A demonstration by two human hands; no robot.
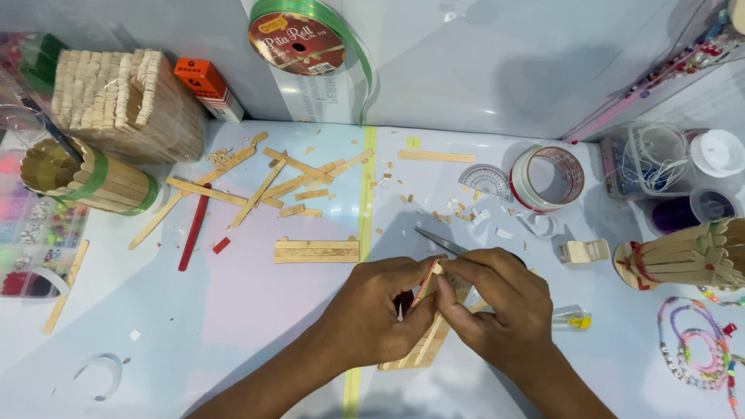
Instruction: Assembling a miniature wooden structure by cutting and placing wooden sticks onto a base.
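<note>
Both forearms come up from the bottom edge and meet at mid-table, where the left hand [372,310] and right hand [489,306] close together on a thin stick [427,283] with a red edge, held upright and slightly tilted between the fingertips of both. Left fingers curl narrowly round its lower part; right thumb and forefinger pinch its top. Under the hands lies a flat panel [423,345] of glued sticks, partly hidden. Just right of the right hand sits a small clear glue tube [572,317] with a yellow tip. Just beyond the hands, scissors [441,242] show a grey blade, the rest hidden behind the right hand. Left of that lies a small raft [317,250] of sticks, and farther left a red stick [194,226]. Beyond the right hand are a tape roll [548,177] with a red-and-white printed band and a clear protractor [486,181]. Loose sticks [272,182] and chips are scattered beyond the left hand. Far right stands a stick bundle [683,254] tied in red, with bead strings [698,349] nearer. Far left lie a stick cylinder [85,178] banded in green and a stick house [120,101]. An orange box [208,87] and a green ribbon spool [306,39] with a round red-brown label lean on the grey wall. The table [194,334] is pale blue with a yellow stripe.
</note>
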